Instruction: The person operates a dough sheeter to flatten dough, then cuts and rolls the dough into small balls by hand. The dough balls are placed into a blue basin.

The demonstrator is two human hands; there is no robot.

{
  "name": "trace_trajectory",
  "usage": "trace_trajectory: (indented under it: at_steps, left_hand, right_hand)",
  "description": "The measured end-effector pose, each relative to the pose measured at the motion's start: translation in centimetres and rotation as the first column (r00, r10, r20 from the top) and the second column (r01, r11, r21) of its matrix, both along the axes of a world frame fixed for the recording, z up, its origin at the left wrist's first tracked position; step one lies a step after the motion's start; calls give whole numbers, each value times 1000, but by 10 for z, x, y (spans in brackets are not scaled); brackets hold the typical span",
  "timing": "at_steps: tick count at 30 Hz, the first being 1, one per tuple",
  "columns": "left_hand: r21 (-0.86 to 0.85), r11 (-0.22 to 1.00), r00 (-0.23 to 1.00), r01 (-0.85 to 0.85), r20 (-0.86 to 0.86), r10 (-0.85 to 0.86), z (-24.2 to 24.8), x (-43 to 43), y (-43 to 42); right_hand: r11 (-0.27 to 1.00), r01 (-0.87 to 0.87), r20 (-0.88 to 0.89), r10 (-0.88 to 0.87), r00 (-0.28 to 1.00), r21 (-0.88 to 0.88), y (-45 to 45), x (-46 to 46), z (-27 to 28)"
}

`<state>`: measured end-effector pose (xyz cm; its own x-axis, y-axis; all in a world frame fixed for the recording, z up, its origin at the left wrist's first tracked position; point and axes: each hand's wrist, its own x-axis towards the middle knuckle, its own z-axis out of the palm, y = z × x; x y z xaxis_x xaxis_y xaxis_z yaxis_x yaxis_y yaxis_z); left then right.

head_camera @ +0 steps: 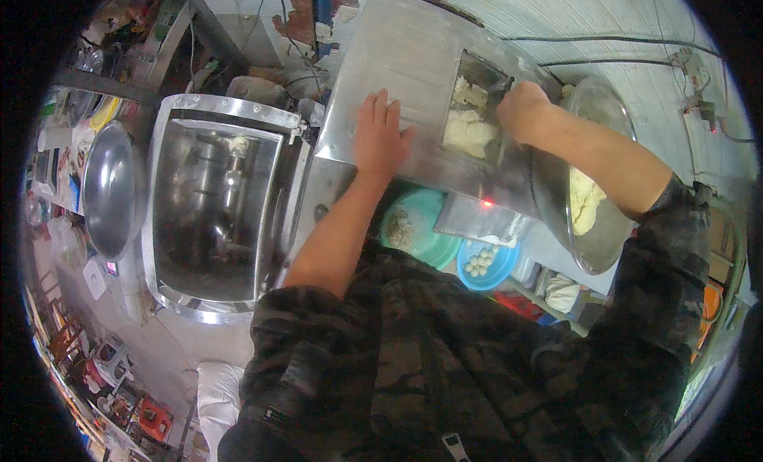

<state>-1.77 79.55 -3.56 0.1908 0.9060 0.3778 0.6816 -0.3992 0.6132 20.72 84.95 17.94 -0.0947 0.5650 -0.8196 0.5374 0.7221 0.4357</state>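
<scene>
My left hand [381,141] rests palm down on the flat steel top [411,62] of a machine, its fingers apart and nothing held. At the right edge of a rectangular hopper opening [484,63] in that top is my right hand [526,111], with curled fingers. Whether it grips anything is hidden. Pale dough pieces [470,134] lie inside the opening. Under my right forearm stands a large steel bowl [602,250], with a lump of yellowish dough [585,202] in it.
Below the machine top are a green basin [438,247], a steel chute plate [477,220] and a blue basin [505,262] with several white dough balls [478,263]. To the left stand a dough mixer [156,223] and a steel bowl [110,193]. Cables [608,39] run along the wall.
</scene>
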Motion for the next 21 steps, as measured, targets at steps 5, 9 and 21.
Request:
trace_trajectory:
  at_steps: [5, 9, 21]
  left_hand:
    - [-32, 999, 995, -13, -96, 10, 1, -5, 2]
    - [-88, 996, 994, 7, -107, -16, 7, -1, 0]
    - [-244, 967, 997, -72, -38, 65, -17, 16, -14]
  right_hand:
    - [1000, 20, -114, -19, 993, 10, -9, 6, 7]
    - [1000, -29, -216, 31, 976, 12, -19, 49, -3]
    - [974, -176, -389, 218, 895, 141, -46, 101, -29]
